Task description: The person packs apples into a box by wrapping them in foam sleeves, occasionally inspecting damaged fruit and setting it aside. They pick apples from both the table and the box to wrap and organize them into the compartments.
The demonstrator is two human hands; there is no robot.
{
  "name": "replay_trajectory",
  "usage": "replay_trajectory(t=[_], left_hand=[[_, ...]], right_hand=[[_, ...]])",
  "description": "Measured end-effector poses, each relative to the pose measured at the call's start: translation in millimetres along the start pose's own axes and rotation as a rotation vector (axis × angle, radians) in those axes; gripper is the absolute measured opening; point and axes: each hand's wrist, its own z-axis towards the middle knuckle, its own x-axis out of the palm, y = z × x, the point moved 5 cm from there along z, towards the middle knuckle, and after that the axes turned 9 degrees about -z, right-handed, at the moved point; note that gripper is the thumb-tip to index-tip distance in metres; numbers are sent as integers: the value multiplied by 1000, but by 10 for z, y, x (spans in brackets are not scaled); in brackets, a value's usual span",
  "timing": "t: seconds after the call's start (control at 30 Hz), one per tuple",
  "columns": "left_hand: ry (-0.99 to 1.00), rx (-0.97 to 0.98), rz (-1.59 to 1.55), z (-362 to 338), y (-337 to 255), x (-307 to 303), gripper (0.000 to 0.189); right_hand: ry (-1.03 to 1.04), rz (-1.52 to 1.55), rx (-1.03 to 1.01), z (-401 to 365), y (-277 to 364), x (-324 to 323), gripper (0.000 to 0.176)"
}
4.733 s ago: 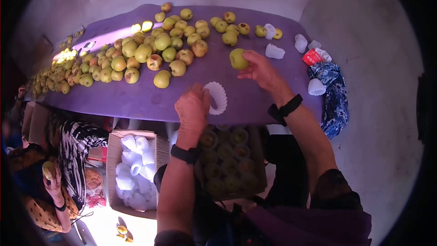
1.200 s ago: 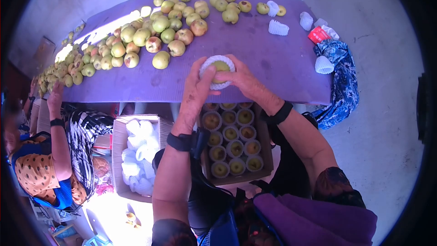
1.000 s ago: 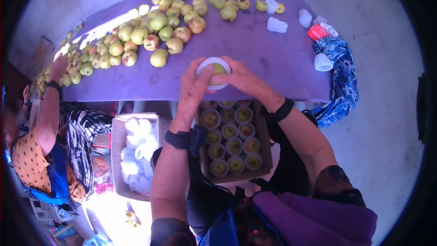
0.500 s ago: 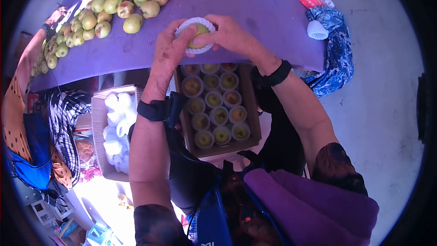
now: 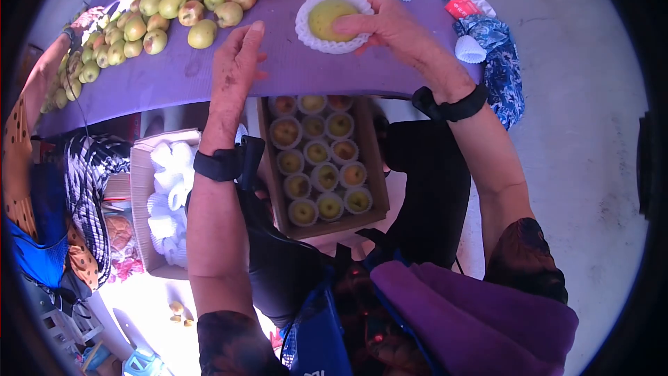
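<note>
White foam netting [image 5: 334,43] round an apple [image 5: 329,17] is gripped by the right hand [image 5: 390,24]; the left hand [image 5: 235,69] is spread open, just left.

The apple [image 5: 325,17] in the right hand [image 5: 400,24] has smooth skin. Its white net [image 5: 335,47] looks soft and foamy. The purple surface [image 5: 299,73] looks matt.

Apple [image 5: 328,17] yellow-green, in white foam net [image 5: 309,35]; table cover [image 5: 292,69] purple; wristbands [image 5: 217,165] black; cloth [image 5: 497,63] blue-white patterned; packet [image 5: 460,7] red; carton [image 5: 379,174] brown.
</note>
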Motion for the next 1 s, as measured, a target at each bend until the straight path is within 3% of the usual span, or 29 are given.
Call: replay_trajectory(t=[0.23,0.3,0.43,0.5,0.7,0.83,1.0], left_hand=[[56,33,129,-49,-3,-74,52],[52,38,128,-44,-11,-111,51],[40,57,106,-82,-52,-206,49],[27,59,111,-81,-41,-263,49],[21,82,125,-110,-26,-387,50],[71,85,180,-126,-27,-366,51],[70,93,223,-130,-53,-339,48]], right_hand=[[15,75,52,-605,104,54,47],[41,167,213,-807,-149,223,48],[61,242,271,-1185,-481,489,48],[34,313,436,-1368,-753,554,47],[-73,430,658,-1908,-1368,1056,47],[-40,427,779,-2116,-1851,1422,48],[-62,508,796,-2065,-1950,1528,47]])
